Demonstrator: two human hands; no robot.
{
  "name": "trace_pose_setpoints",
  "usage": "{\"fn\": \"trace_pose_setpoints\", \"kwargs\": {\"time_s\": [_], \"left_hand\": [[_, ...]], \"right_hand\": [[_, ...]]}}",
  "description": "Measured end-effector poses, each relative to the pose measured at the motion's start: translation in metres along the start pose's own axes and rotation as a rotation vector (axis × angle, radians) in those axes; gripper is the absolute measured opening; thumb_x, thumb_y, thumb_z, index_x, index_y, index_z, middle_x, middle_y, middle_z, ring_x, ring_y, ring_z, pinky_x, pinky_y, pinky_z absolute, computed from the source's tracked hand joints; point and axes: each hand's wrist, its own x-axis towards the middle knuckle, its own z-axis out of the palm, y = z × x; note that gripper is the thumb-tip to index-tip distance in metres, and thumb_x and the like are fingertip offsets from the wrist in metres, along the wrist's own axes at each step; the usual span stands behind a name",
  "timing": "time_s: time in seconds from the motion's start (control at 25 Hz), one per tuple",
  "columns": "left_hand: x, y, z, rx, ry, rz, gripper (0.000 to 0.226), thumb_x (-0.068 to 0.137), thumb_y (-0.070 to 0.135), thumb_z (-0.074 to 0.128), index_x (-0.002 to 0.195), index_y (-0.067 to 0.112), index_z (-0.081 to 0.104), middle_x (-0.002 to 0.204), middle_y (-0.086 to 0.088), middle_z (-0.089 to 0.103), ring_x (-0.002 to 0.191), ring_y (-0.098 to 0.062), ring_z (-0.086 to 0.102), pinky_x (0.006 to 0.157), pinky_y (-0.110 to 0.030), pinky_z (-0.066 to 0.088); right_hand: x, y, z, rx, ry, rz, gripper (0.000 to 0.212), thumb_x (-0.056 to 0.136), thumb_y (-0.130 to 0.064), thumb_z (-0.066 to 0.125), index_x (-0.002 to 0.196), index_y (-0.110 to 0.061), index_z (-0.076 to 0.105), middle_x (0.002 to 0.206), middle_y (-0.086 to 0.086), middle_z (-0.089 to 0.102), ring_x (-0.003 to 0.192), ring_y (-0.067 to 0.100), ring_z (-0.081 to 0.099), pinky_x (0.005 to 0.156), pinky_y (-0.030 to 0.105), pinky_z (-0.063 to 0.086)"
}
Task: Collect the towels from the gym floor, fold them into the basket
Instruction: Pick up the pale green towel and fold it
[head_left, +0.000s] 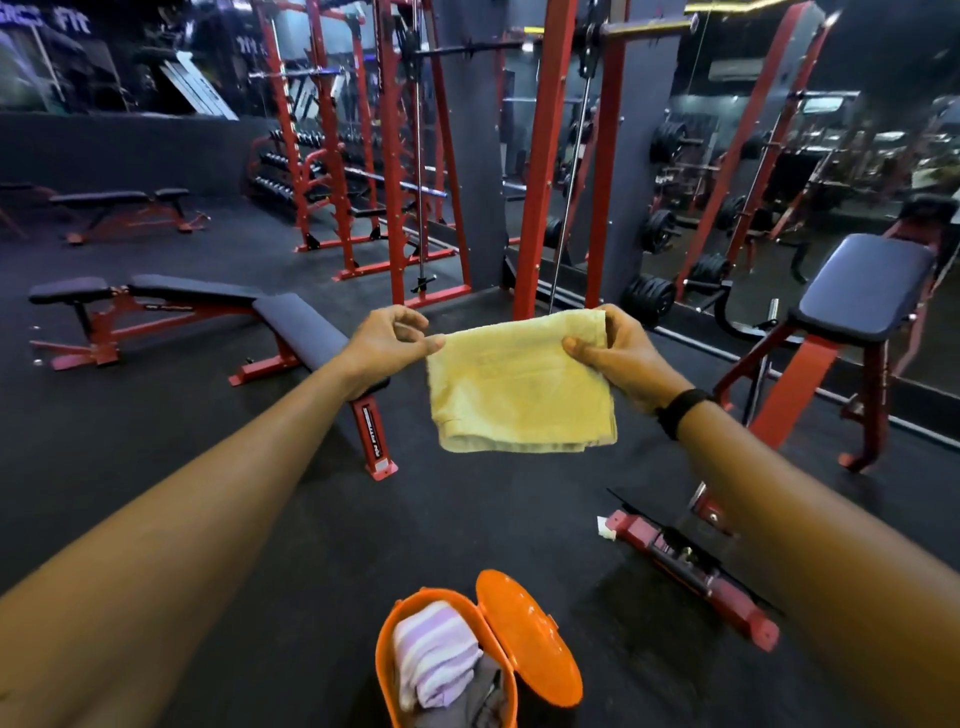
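A folded yellow towel (522, 387) hangs in the air in front of me, held by its top corners. My left hand (387, 338) pinches the top left corner. My right hand (615, 356) grips the top right corner with thumb in front. Below, near the frame's bottom edge, an orange basket (387, 660) stands on the floor with its lid (527, 634) swung open to the right. Inside it lie a purple-and-white striped towel (434, 654) and a grey cloth (480, 696).
A flat bench (291, 325) with a red frame stands to the left. A second padded bench (865, 291) stands at the right. A red base bar (691, 571) lies on the black floor by my right arm. Red racks (395, 156) and a mirror wall stand behind.
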Motion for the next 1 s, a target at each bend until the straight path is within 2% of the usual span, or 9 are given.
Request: {"fn": "trace_pose_setpoints", "kwargs": {"time_s": [0.12, 0.24, 0.36, 0.48, 0.56, 0.64, 0.8, 0.92, 1.0], "left_hand": [[0.015, -0.032, 0.016, 0.099, -0.043, -0.037, 0.036, 0.082, 0.039, 0.072, 0.109, 0.020, 0.059, 0.104, 0.000, 0.065, 0.098, -0.011, 0.060, 0.072, -0.018, 0.045], [0.037, -0.084, 0.040, 0.218, -0.122, -0.064, 0.039, 0.080, 0.040, 0.074, 0.111, 0.020, 0.060, 0.106, -0.001, 0.065, 0.100, -0.016, 0.062, 0.086, -0.030, 0.050], [0.064, -0.150, 0.065, 0.343, -0.251, -0.053, 0.049, 0.080, 0.039, 0.074, 0.121, 0.018, 0.058, 0.118, -0.004, 0.061, 0.109, -0.018, 0.058, 0.095, -0.032, 0.046], [0.092, -0.213, 0.083, 0.397, -0.408, -0.064, 0.054, 0.083, 0.035, 0.073, 0.128, 0.011, 0.054, 0.124, -0.008, 0.059, 0.116, -0.022, 0.056, 0.096, -0.033, 0.044], [0.114, -0.263, 0.098, 0.435, -0.516, -0.096, 0.054, 0.084, 0.034, 0.072, 0.129, 0.011, 0.054, 0.127, -0.010, 0.059, 0.116, -0.023, 0.056, 0.094, -0.032, 0.043], [0.130, -0.317, 0.117, 0.451, -0.597, -0.139, 0.052, 0.083, 0.033, 0.072, 0.127, 0.010, 0.055, 0.127, -0.012, 0.059, 0.116, -0.024, 0.057, 0.094, -0.033, 0.044], [0.140, -0.413, 0.161, 0.481, -0.695, -0.177, 0.048, 0.083, 0.033, 0.072, 0.123, 0.012, 0.058, 0.124, -0.012, 0.060, 0.112, -0.026, 0.059, 0.095, -0.036, 0.045], [0.127, -0.489, 0.202, 0.521, -0.822, -0.212, 0.046, 0.086, 0.033, 0.069, 0.126, 0.015, 0.056, 0.127, -0.010, 0.058, 0.116, -0.025, 0.056, 0.097, -0.041, 0.047], [0.114, -0.537, 0.230, 0.547, -0.888, -0.208, 0.047, 0.086, 0.033, 0.069, 0.127, 0.015, 0.056, 0.128, -0.009, 0.058, 0.117, -0.025, 0.055, 0.097, -0.042, 0.048]], "right_hand": [[0.007, 0.033, 0.007, -0.111, 0.046, 0.044, 0.027, 0.086, -0.008, 0.069, 0.102, -0.013, 0.049, 0.100, 0.005, 0.061, 0.090, 0.017, 0.063, 0.071, 0.026, 0.058], [0.015, 0.093, 0.025, -0.251, 0.111, 0.138, 0.029, 0.083, -0.012, 0.073, 0.101, -0.009, 0.050, 0.093, 0.005, 0.058, 0.084, 0.017, 0.058, 0.070, 0.029, 0.053], [0.023, 0.165, 0.052, -0.343, 0.167, 0.300, 0.033, 0.079, -0.017, 0.076, 0.099, -0.006, 0.052, 0.092, 0.006, 0.058, 0.085, 0.019, 0.056, 0.076, 0.040, 0.052], [0.022, 0.236, 0.081, -0.425, 0.187, 0.480, 0.033, 0.078, -0.017, 0.076, 0.099, -0.011, 0.051, 0.095, 0.009, 0.062, 0.089, 0.024, 0.058, 0.080, 0.039, 0.051], [0.020, 0.288, 0.103, -0.472, 0.202, 0.622, 0.034, 0.078, -0.018, 0.074, 0.102, -0.010, 0.050, 0.100, 0.016, 0.062, 0.098, 0.031, 0.057, 0.084, 0.041, 0.050], [0.011, 0.338, 0.124, -0.521, 0.225, 0.744, 0.033, 0.080, -0.018, 0.071, 0.104, -0.010, 0.050, 0.103, 0.017, 0.062, 0.102, 0.030, 0.053, 0.084, 0.037, 0.047], [-0.019, 0.434, 0.168, -0.495, 0.295, 0.926, 0.031, 0.082, -0.014, 0.069, 0.104, -0.011, 0.048, 0.106, 0.016, 0.059, 0.104, 0.030, 0.052, 0.078, 0.033, 0.043], [-0.044, 0.517, 0.210, -0.456, 0.284, 1.019, 0.031, 0.084, -0.015, 0.069, 0.105, -0.013, 0.046, 0.105, 0.015, 0.058, 0.099, 0.030, 0.054, 0.070, 0.031, 0.040], [-0.057, 0.566, 0.236, -0.390, 0.251, 1.041, 0.034, 0.084, -0.016, 0.071, 0.108, -0.011, 0.048, 0.100, 0.011, 0.058, 0.094, 0.027, 0.055, 0.068, 0.033, 0.043]]}}
